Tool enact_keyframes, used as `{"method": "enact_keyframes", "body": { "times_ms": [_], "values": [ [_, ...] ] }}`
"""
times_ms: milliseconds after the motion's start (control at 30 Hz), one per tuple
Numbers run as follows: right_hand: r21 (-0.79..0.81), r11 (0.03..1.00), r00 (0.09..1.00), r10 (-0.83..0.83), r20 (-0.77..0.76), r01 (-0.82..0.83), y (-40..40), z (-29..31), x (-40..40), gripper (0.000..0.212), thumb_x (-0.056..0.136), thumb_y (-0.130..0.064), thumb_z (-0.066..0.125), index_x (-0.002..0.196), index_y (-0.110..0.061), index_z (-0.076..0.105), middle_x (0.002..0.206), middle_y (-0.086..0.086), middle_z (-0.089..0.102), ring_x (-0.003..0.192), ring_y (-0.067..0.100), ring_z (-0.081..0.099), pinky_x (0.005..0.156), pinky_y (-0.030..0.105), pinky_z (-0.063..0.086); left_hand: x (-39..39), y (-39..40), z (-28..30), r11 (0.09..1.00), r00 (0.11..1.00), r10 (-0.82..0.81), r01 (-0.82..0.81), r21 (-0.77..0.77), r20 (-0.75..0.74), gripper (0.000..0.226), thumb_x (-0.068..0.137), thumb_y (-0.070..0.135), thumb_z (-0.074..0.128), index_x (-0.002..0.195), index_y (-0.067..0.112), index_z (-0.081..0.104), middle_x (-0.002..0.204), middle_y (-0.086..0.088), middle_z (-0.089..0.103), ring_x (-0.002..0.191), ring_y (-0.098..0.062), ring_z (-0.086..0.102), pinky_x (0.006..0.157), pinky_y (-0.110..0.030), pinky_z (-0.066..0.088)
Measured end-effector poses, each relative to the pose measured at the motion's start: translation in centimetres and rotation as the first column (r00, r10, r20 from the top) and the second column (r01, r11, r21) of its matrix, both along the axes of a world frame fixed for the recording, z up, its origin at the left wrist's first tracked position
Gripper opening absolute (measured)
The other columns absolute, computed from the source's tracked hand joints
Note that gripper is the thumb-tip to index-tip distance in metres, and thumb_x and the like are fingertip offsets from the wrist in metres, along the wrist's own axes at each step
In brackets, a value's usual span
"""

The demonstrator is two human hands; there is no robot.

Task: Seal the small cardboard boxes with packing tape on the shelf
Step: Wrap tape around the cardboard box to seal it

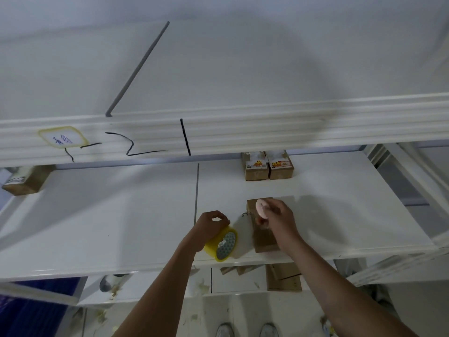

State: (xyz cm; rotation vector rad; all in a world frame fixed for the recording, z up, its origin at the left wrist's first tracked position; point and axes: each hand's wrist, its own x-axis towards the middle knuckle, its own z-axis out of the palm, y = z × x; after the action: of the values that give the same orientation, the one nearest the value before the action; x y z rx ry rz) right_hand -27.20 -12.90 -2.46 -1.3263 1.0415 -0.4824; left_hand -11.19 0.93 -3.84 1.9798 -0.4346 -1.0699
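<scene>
Sealing spot: a small cardboard box (263, 235) lies on the white shelf (121, 215) close to its front edge, right of the shelf's middle seam.
Left hand (211, 226): fingers curled over the top of a yellow tape roll (222, 244), which stands on edge at the shelf's front edge, just beside the box on its left.
Right hand (277, 218): resting on the box's far end, pinching a small pink round object (261, 208); what it is I cannot tell.
Other boxes: two labelled boxes (268, 167) stand side by side, touching, at the shelf's back edge; another box (25, 181) sits at the far left edge, partly hidden by the upper shelf's rim.
Contents: all boxes look closed, insides unseen.
Open room: bare shelf surface spreads left of the seam and right of the near box.
Below: brown cardboard pieces (283, 276) on the lower level.
</scene>
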Motion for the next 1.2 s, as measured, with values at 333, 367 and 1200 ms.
{"method": "enact_keyframes", "body": {
  "times_ms": [333, 367, 1200],
  "values": [
    [-0.283, 0.959, 0.828, -0.142, -0.542, -0.021, -5.6, -3.3, -7.0, 0.023, 0.099, -0.021, 0.06, 0.113, -0.005, 0.07, 0.106, 0.014, 0.071, 0.066, 0.029, 0.071, 0.059, 0.036, 0.061, -1.3, 2.2, -0.7, 0.977, 0.992, 0.063, -0.084, -0.195, -0.112, 0.024, 0.101, 0.024, 0.056, 0.082, 0.03, 0.07, 0.11, -0.011, 0.065, 0.089, -0.032, 0.065, 0.075, -0.04, 0.057],
    [-0.29, 0.956, 0.812, -0.141, -0.567, -0.037, -5.5, -3.6, -7.3, 0.026, 0.099, -0.025, 0.06, 0.112, -0.006, 0.07, 0.104, 0.013, 0.071, 0.061, 0.028, 0.07, 0.055, 0.034, 0.06, -1.4, 2.2, -0.6, 0.977, 0.992, 0.064, -0.084, -0.197, -0.11, 0.025, 0.101, 0.024, 0.054, 0.082, 0.031, 0.07, 0.111, -0.011, 0.065, 0.092, -0.033, 0.065, 0.076, -0.04, 0.057],
    [-0.272, 0.627, 0.637, 0.481, -0.602, -0.73, 3.0, 8.2, 4.5, 0.03, 0.096, -0.038, 0.064, 0.115, -0.018, 0.075, 0.111, -0.003, 0.072, 0.084, 0.011, 0.066, 0.066, 0.017, 0.05, -1.7, 1.6, 2.4, 0.96, 0.991, 0.01, -0.047, -0.277, -0.135, 0.028, 0.104, 0.02, 0.044, 0.095, 0.03, 0.069, 0.114, -0.008, 0.066, 0.107, -0.035, 0.063, 0.095, -0.05, 0.054]
  ]
}}
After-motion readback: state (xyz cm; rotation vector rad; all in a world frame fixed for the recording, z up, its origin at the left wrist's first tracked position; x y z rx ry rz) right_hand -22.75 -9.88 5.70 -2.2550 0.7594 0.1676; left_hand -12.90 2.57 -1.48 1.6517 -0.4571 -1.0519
